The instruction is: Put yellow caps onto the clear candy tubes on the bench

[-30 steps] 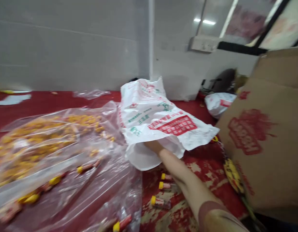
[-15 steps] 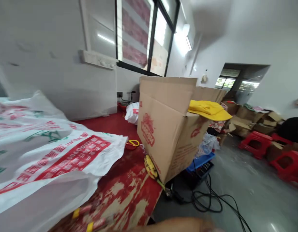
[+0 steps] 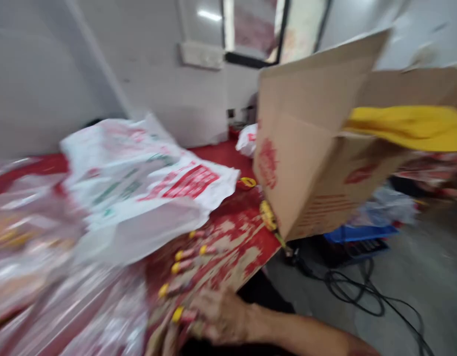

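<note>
Between left hand (image 3: 164, 340) and right hand (image 3: 221, 316), holds small yellow-capped pinkish cylindrical tube (image 3: 186, 315), presumably for steadiness; blurred, cannot tell either grip's closure.

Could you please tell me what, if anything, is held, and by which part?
A yellow-capped tube seems held: the right hand is at its pink body, the left hand by its cap; blur hides the exact grip.

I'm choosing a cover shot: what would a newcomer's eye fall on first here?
Probably the big cardboard box at the right edge of the red table, with yellow cloth at its top. Then the printed white bag lying left of the box. At the bottom, blurred, the left hand and right hand are at a yellow-capped tube.
</note>
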`<state>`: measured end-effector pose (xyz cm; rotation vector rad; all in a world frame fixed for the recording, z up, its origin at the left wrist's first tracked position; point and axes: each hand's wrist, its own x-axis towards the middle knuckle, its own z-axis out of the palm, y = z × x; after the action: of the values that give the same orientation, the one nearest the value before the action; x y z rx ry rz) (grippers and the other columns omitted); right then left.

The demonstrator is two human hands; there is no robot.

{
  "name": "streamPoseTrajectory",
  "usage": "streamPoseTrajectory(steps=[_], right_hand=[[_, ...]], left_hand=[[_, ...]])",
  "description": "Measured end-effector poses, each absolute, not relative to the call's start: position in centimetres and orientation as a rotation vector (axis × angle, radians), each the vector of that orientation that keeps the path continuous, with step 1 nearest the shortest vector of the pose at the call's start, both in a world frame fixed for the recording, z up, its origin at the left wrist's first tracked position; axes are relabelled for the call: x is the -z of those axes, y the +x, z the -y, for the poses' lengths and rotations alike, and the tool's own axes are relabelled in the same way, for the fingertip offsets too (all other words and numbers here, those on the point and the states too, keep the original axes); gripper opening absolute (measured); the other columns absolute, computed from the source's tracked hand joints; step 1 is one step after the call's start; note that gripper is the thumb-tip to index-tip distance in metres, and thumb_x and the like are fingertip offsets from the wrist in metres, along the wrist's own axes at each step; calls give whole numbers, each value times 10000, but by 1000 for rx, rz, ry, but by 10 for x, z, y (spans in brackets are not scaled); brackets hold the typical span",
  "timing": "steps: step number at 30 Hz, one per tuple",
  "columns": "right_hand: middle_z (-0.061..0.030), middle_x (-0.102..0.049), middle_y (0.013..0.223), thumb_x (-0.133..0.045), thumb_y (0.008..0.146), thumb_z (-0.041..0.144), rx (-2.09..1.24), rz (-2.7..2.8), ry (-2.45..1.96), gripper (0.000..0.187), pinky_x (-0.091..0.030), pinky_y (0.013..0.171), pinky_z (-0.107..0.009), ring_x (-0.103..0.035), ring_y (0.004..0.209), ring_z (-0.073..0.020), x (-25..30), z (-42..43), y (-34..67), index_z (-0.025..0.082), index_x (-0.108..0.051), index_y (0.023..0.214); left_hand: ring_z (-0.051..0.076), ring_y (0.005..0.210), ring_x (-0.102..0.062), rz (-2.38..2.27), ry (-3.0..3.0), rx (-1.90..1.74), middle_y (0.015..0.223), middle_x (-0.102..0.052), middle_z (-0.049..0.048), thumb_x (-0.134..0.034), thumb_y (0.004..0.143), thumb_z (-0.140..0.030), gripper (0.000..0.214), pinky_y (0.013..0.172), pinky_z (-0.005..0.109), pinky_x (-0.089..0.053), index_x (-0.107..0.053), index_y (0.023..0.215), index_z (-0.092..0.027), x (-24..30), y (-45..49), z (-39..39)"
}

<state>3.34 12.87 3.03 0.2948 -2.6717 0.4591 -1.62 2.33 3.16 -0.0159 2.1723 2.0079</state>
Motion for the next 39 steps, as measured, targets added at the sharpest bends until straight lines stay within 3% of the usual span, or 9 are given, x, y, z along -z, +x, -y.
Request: streamPoseTrajectory(steps=[3,6,13,17,19,22,26,31,39], right_hand=[[-50,-623,915,-414,933,244,-879,2562,25,175,-486,717,-251,-571,846,-152,-28,-117,41,176,-559,1004],[-47,-591,867,-425,917,237,-1186,2503,-80,150,-468,703,-259,-559,772,-149,-28,-116,39,178,-552,972],[-59,-661,981,-424,919,361,-1472,2444,-208,244,-498,769,-266,-627,880,-173,-25,-126,38,210,-590,1014],[-79,-669,1036,-433,865,503,-1262,2442,-442,378,-513,751,-315,-625,945,-236,-18,-171,28,218,-622,1025],[-90,-664,1044,-404,838,560,-1010,2439,-637,462,-511,715,-363,-625,897,-267,-15,-206,21,215,-619,1056],[-131,-645,1047,-297,837,581,-504,2572,-764,575,-481,710,-451,-596,866,-324,-3,-257,9,180,-616,1100],[-169,-642,1009,-229,857,495,-83,2668,-694,584,-454,700,-497,-558,863,-362,20,-288,-4,139,-637,1075],[-153,-624,1088,-318,888,355,-26,2626,-626,417,-458,756,-478,-554,925,-315,14,-273,-8,151,-607,1108],[-105,-610,1073,-349,909,190,-434,2546,-69,302,-456,917,-405,-540,1022,-228,-23,-233,-85,190,-580,1103]], left_hand=[[289,978,-611,-2047,-2,-2027,988,-689,78,-672,668,-533,479,896,397,-483,-696,1000,-188,-33,-3,6],[252,1035,-586,-1946,93,-2106,1079,-662,84,-585,807,-465,398,926,353,-452,-667,1078,-185,-26,0,7],[210,990,-588,-1941,412,-2038,1022,-635,63,-531,870,-347,257,905,329,-448,-678,1043,-227,-41,-5,-7],[220,1114,-524,-2117,519,-2074,1190,-551,84,-537,855,-286,250,933,344,-438,-662,1066,-237,-53,-34,-4],[204,1035,-561,-2412,481,-2059,1123,-581,81,-516,853,-251,246,873,325,-465,-646,1060,-222,-55,-60,9],[179,855,-597,-3017,364,-1668,901,-630,59,-427,875,-213,232,763,286,-481,-650,929,-184,-52,-116,43],[239,905,-579,-3283,181,-1305,929,-631,138,-389,827,-129,264,833,346,-445,-641,901,-109,-47,-201,92],[323,1042,-507,-3294,335,-958,1022,-618,178,-420,711,-78,283,930,438,-357,-640,884,-116,-40,-282,118],[371,1024,-502,-3359,397,-633,968,-610,221,-380,769,-213,276,909,485,-358,-609,874,-100,-26,-318,135]])
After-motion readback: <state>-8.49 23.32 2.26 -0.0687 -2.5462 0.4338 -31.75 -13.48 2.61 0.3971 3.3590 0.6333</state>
